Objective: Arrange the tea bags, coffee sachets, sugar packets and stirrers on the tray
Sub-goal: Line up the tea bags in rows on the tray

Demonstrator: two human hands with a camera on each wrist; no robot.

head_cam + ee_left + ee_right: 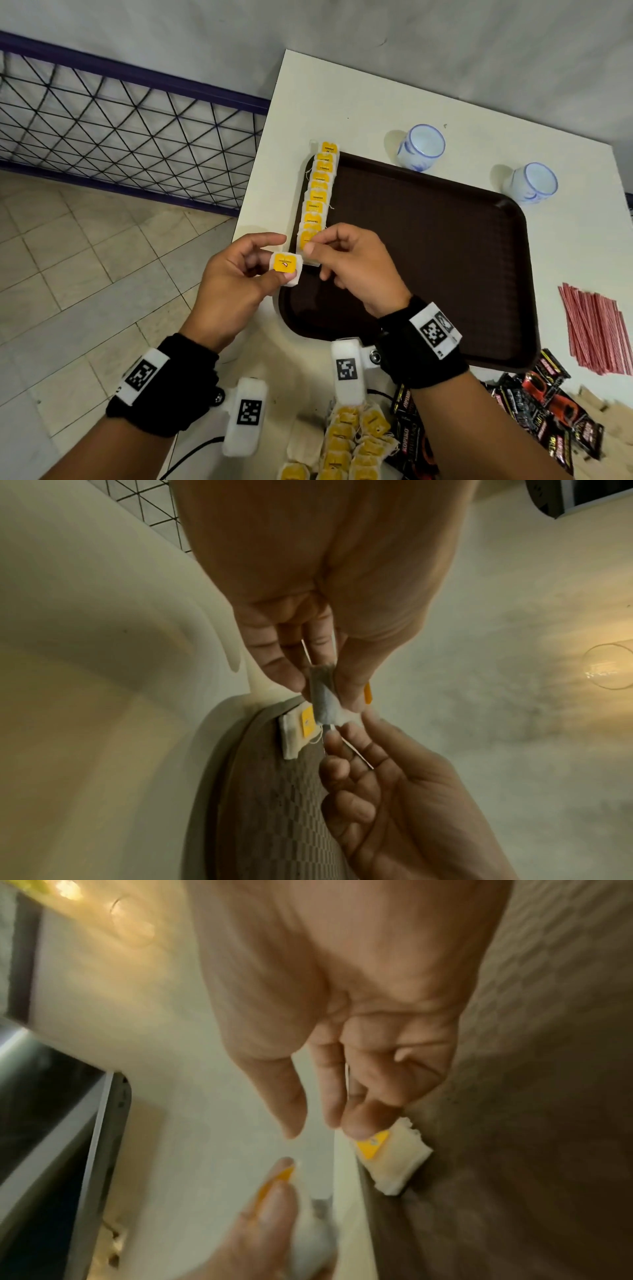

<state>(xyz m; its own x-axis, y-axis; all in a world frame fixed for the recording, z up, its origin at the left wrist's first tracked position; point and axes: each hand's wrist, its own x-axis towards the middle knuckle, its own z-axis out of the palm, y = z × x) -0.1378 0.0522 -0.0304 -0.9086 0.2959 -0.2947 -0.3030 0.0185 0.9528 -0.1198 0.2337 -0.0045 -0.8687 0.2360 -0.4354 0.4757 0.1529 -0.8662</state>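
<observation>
My left hand point(265, 262) pinches a white tea bag point(286, 271) with a yellow tag just off the near left corner of the dark brown tray point(428, 260). The left wrist view shows the tea bag point(323, 700) between thumb and fingers of that hand point(318, 669). A row of several tea bags point(318, 195) runs along the tray's left edge. My right hand point(322, 253) hovers at the near end of the row, its fingertips point(359, 1126) resting on the last tea bag point(399, 1164), thumb apart, nothing pinched.
A pile of loose tea bags point(352, 442) lies near me, black coffee sachets point(548, 397) to its right, brown packets point(597, 404) beyond them, red stirrers point(596, 332) at the table's right. Two blue-white cups point(421, 145) point(531, 183) stand behind the tray. The white table point(342, 102) ends at left beside a wire fence point(120, 137).
</observation>
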